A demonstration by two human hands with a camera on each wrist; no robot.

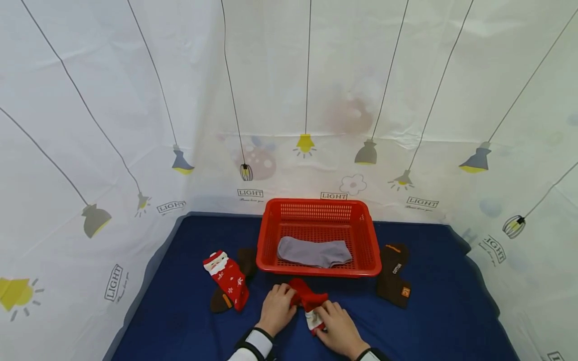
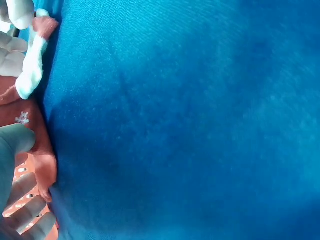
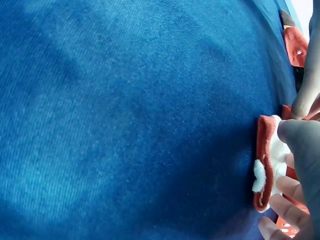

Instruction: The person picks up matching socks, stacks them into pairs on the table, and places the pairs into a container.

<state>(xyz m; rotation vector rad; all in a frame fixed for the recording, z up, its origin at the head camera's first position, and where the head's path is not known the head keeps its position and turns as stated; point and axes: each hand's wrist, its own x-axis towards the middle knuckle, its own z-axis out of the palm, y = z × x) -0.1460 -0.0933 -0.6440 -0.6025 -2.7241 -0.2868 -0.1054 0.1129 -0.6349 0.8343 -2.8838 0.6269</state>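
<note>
A red Christmas sock (image 1: 309, 297) with a white patterned band lies in front of the red basket (image 1: 372, 258). My left hand (image 1: 276, 310) pinches its red foot part; in the left wrist view the thumb (image 2: 19, 137) lies beside a white snowflake. At the cuff (image 3: 265, 165), my right hand (image 1: 337, 328) pinches the white and red end between thumb and fingers. The sock bends between both hands, partly hidden by the fingers. Inside the basket a grey sock (image 1: 313, 251) lies flat.
Left of the basket, another red Christmas sock (image 1: 230, 278) lies across a brown sock (image 1: 220, 301). A second brown sock (image 1: 394, 276) with orange marks lies right of the basket. Dark blue cloth (image 1: 433, 311) covers the table, and a white lamp-printed curtain (image 1: 280, 75) surrounds it.
</note>
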